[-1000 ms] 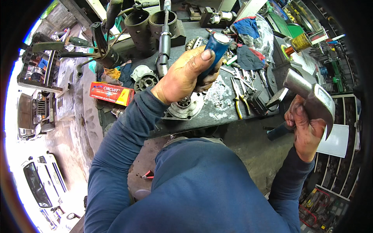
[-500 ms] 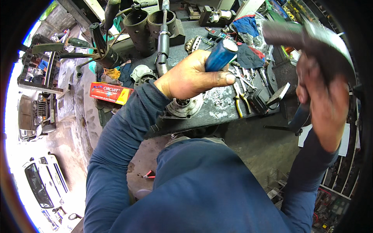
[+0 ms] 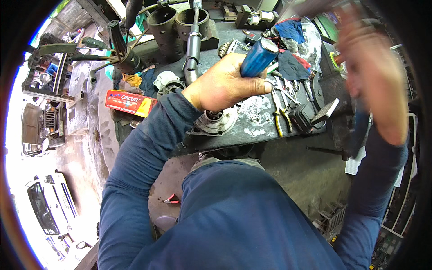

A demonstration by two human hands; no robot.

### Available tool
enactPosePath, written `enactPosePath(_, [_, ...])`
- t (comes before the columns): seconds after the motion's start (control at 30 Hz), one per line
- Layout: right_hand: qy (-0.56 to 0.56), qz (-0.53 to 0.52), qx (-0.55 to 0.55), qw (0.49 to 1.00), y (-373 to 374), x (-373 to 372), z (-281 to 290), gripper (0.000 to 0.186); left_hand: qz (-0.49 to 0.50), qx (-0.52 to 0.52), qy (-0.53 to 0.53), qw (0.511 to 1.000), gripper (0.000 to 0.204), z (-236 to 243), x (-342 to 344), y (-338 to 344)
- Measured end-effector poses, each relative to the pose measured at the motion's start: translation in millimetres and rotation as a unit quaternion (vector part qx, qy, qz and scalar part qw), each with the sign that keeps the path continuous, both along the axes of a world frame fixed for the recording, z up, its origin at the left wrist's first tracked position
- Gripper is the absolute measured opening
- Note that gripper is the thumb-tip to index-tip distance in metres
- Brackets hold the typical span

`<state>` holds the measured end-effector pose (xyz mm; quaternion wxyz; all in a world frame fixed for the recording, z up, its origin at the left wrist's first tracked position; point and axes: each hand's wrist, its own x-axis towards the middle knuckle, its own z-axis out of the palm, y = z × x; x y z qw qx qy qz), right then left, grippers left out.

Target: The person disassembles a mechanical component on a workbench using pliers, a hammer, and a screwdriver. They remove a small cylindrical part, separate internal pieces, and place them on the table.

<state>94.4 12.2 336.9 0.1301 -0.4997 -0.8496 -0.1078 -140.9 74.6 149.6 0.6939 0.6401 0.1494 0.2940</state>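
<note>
My left hand [image 3: 218, 85] is wrapped round a thick blue handle [image 3: 258, 58] with a pale, worn end facing up. The rest of that tool is hidden below the hand. Under it, on the workbench, sits a round metal motor housing [image 3: 220, 123], partly covered by the hand. My right hand [image 3: 375, 67], smeared by motion, is raised at the upper right, well apart from the left. It grips a hammer [image 3: 319, 6], whose dark blurred head shows at the top edge.
Pliers with yellow-black handles [image 3: 280, 118], several wrenches [image 3: 288, 90] and a black box-like part [image 3: 302, 119] lie right of the housing. A red-yellow carton [image 3: 128, 103] sits on the left. Metal cylinders [image 3: 164, 33] stand behind; rags [image 3: 292, 65] lie at the back right.
My right hand has swung upward with the hammer, toward the top edge. My left hand keeps its hold on the blue handle, nearly still; the view has shifted slightly.
</note>
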Motion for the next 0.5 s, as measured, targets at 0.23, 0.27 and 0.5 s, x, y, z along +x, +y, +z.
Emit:
enactPosePath(0.23, [0.416, -0.154, -0.146, 0.884, -18.8, 21.4, -30.6, 0.04, 0.002, -0.014, 0.029, 0.999, 0.027, 5.4, 3.6, -2.2])
enactPosePath(0.27, [0.451, -0.188, -0.154, 0.859, -27.4, 23.9, -26.8, 0.04, -0.002, -0.036, 0.016, 0.999, 0.027, 8.6, 2.9, -1.5])
enactPosePath(0.5, [0.491, -0.118, -0.226, 0.833, -69.4, 43.4, -65.3, 0.036, 0.228, 0.033, -0.092, 0.969, 0.022, 47.7, -75.1, -31.9])
